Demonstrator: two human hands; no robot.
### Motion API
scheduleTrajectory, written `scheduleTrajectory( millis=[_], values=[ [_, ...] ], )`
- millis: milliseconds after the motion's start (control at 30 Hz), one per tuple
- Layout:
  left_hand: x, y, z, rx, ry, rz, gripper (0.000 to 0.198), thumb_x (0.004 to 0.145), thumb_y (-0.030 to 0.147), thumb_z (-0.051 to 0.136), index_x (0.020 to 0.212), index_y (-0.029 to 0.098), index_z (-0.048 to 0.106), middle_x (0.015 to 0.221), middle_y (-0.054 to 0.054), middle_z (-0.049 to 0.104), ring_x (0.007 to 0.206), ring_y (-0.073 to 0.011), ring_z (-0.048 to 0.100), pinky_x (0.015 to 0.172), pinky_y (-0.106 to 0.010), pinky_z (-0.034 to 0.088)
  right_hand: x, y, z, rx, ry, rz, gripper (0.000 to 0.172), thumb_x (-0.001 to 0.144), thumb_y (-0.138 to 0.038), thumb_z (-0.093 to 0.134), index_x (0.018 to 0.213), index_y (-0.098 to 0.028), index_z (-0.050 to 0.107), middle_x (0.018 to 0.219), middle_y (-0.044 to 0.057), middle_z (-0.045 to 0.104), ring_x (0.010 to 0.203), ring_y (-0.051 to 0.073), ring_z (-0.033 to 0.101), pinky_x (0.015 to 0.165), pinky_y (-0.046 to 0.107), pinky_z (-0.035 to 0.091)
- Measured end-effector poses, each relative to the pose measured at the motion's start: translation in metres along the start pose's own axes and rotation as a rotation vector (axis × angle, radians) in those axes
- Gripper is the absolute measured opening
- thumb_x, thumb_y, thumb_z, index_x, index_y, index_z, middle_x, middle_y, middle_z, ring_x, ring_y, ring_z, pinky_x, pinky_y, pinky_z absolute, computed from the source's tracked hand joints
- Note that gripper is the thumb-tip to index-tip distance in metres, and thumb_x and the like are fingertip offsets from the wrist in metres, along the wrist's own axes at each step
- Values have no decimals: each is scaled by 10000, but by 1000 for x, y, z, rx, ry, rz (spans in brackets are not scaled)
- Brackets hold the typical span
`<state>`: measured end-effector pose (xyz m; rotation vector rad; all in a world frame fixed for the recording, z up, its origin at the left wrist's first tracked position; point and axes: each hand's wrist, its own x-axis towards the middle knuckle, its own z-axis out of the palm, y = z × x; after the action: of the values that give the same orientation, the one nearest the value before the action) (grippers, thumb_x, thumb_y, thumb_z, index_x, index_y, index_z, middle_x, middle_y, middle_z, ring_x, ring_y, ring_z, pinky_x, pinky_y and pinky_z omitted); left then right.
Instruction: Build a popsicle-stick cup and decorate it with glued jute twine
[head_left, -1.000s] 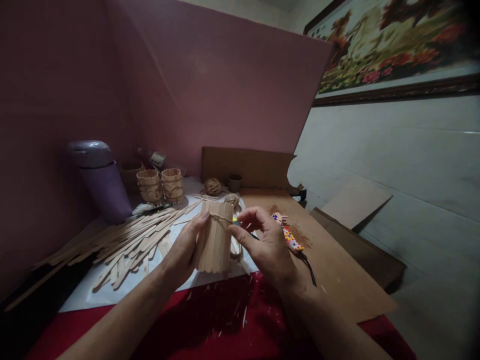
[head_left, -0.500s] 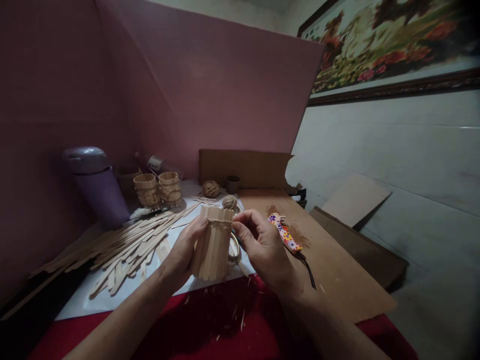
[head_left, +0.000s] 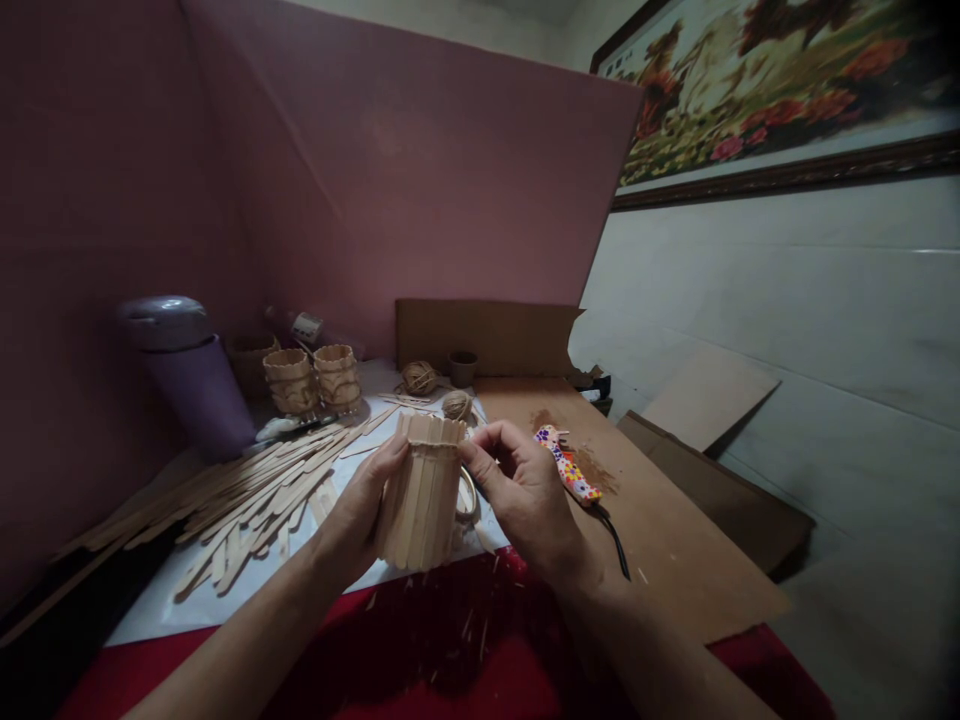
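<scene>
A cylinder-shaped cup made of upright wooden craft sticks (head_left: 421, 505) is held up over the front of the worktop. My left hand (head_left: 364, 495) wraps round its left side, thumb near the top. A thin band of twine (head_left: 435, 444) runs round the cup just below its rim. At the cup's upper right, my right hand (head_left: 517, 485) pinches with thumb and forefinger where the twine meets the edge; the bit between the fingertips is mostly hidden. Behind the cup's right side shows a roll of tape (head_left: 468, 497), partly covered.
Loose craft sticks (head_left: 262, 500) fan across white paper at left. Two finished stick cups (head_left: 337, 380), a purple bottle (head_left: 199, 390), twine balls (head_left: 418, 378) and a small pot (head_left: 463, 368) stand behind. A floral-patterned glue gun (head_left: 568, 465) with a black cord lies on brown board (head_left: 675, 540).
The cup has tilted slightly, its lower end coming a little lower and nearer to me. Both hands keep their hold with almost no shift.
</scene>
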<state>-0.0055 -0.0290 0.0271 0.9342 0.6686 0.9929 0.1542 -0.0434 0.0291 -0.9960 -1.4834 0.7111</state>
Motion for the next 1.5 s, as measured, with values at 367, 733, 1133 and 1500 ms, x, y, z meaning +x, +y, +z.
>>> scheduleTrajectory(
  millis=[367, 733, 1133, 1500],
  values=[
    [0, -2, -6, -108, -43, -101, 529, 824, 563, 527, 1054, 111, 679, 840, -146, 721, 714, -271, 679, 649, -380, 555, 2, -1, 1, 177, -23, 64, 219, 849, -384, 623, 751, -201, 555, 659, -28, 498, 578, 104, 430, 510, 244, 361],
    [2, 0, -9, -202, -117, -127, 586, 795, 582, 543, 1129, 116, 663, 983, -172, 728, 806, -316, 697, 767, -442, 543, -2, -4, 7, 286, -65, 53, 200, 861, -384, 597, 784, -214, 527, 723, -20, 530, 646, 120, 521, 590, 264, 459],
    [8, -4, -5, -95, -39, 66, 390, 905, 442, 493, 1106, 157, 668, 969, -93, 741, 841, -236, 686, 749, -318, 532, -9, 0, 6, 59, 22, -60, 114, 901, -305, 582, 838, -218, 543, 748, -18, 560, 679, 122, 516, 609, 268, 418],
    [9, -12, -5, 66, 98, 140, 461, 758, 529, 677, 1024, 162, 589, 845, -66, 673, 643, -181, 614, 570, -300, 530, -12, 1, 8, -133, 9, -120, 48, 883, -237, 589, 858, -199, 573, 844, 25, 628, 788, 159, 591, 705, 295, 472]
  ],
)
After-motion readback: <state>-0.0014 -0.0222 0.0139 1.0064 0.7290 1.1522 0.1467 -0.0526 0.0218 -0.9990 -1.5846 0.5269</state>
